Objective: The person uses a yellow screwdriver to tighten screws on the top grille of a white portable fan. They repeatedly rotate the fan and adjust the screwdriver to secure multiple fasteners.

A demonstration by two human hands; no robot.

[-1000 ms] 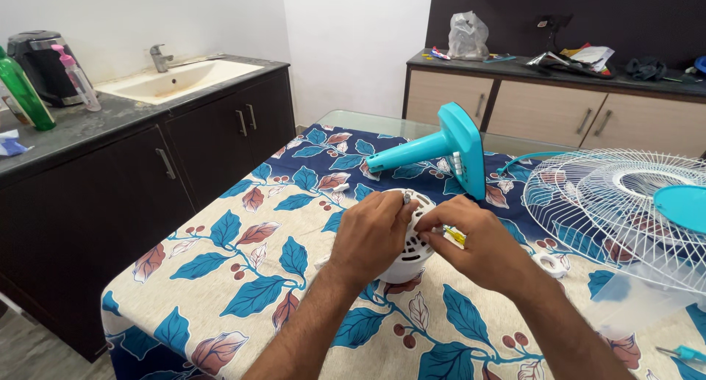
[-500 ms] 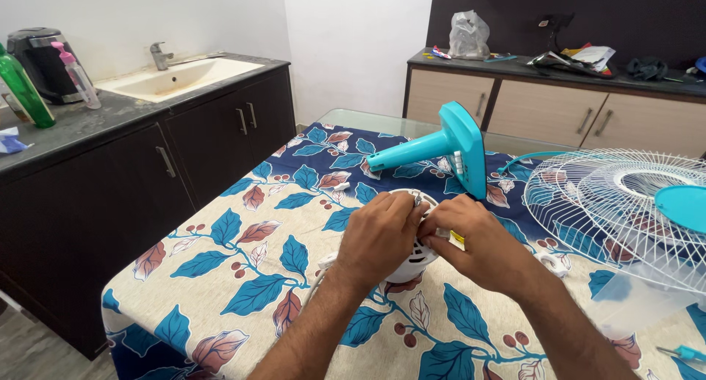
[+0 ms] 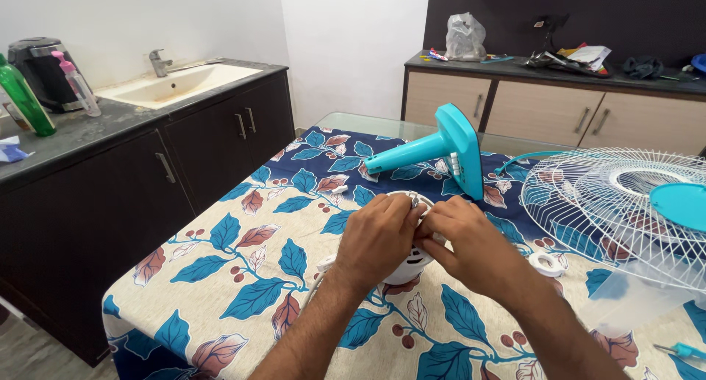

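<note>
My left hand (image 3: 379,239) and my right hand (image 3: 471,240) meet over a white round fan motor housing (image 3: 407,265) that rests on the leaf-patterned tablecloth (image 3: 243,277). Both hands grip its upper part, and the fingertips pinch something small and metallic at the top. Most of the housing is hidden under my hands. Just behind them the turquoise fan stand (image 3: 441,155) lies tipped on its side.
A white wire fan guard (image 3: 618,211) with a turquoise centre cap (image 3: 680,203) lies at the right. A small white ring (image 3: 546,263) sits beside it, and a turquoise-handled screwdriver (image 3: 680,349) near the right edge. A dark counter with sink (image 3: 176,82) runs along the left.
Both hands have closed in tighter over the top of the housing. The yellowish piece seen by my right fingers earlier is now hidden.
</note>
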